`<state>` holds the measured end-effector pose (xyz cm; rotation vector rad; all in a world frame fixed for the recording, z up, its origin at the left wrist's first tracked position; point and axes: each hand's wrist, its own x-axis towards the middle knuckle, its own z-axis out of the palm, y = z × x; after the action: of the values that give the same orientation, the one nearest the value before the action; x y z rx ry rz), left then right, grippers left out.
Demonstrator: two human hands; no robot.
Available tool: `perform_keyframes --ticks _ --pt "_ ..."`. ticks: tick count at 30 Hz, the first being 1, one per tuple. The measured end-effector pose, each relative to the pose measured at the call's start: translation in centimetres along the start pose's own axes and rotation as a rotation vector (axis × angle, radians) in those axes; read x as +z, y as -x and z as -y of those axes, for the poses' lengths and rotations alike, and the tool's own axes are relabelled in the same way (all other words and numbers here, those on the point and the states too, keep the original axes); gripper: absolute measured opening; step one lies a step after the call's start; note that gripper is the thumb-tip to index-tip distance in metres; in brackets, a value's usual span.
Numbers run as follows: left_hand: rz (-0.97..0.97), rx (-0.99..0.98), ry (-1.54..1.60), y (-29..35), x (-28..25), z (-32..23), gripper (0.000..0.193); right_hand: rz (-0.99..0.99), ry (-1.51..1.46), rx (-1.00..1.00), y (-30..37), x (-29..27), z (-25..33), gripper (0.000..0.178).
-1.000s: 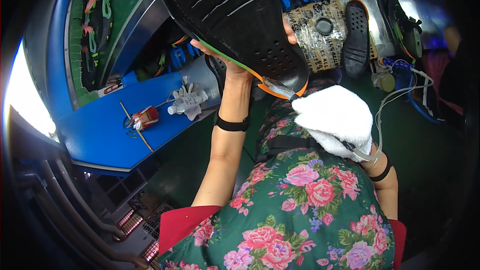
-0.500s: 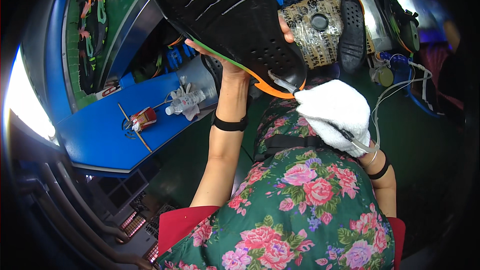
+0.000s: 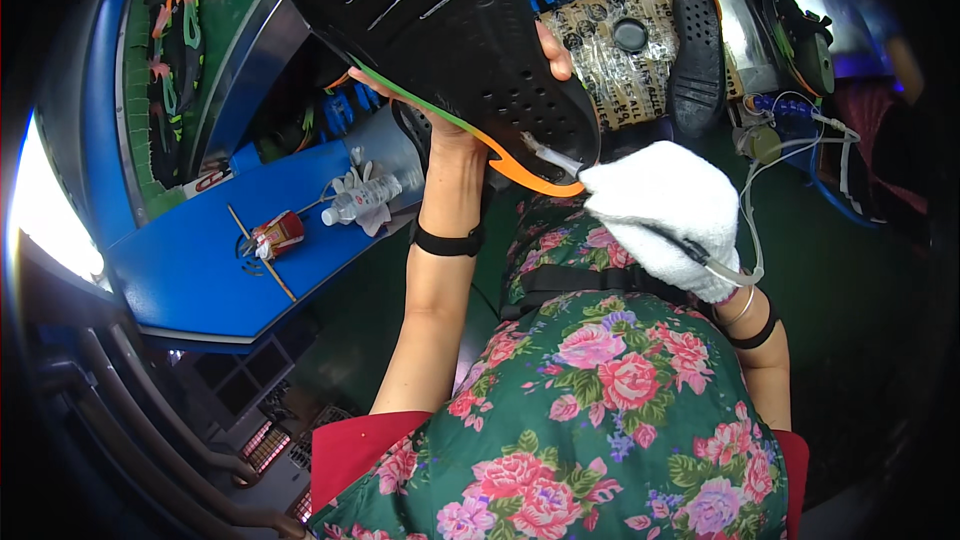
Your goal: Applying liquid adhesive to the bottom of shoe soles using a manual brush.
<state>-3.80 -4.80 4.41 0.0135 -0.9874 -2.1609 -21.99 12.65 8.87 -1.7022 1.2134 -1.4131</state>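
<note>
My left hand is closed round a black shoe sole from beneath, with fingertips showing at both edges. The sole has a green and orange rim, round holes toward the near end and pale grooves toward the far end. My right hand, in a white knit glove, is closed on a slim brush whose handle is mostly hidden. The brush's pale tip lies against the near end of the sole, inside the orange rim. A clear tube runs from the glove to the right.
At the left, a blue surface bears a plastic bottle, a red packet and a thin stick. Ahead, another sole lies beside taped cardboard. A shoe stands farther right, above blue fittings on the tubing.
The sole and both hands appear slightly farther left and up in view, as do the surroundings. The brush tip remains against the sole near the orange rim.
</note>
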Motion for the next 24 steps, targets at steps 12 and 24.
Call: perform_keyframes --ticks 12,24 --pt "0.215 -0.168 0.081 -1.6 -1.5 0.2 0.126 0.153 0.094 -0.239 0.6 0.1 -1.5 0.030" --pt "-0.125 -0.502 -0.046 0.1 -2.0 0.7 0.110 0.298 0.023 -0.259 0.2 0.3 -2.0 0.029"
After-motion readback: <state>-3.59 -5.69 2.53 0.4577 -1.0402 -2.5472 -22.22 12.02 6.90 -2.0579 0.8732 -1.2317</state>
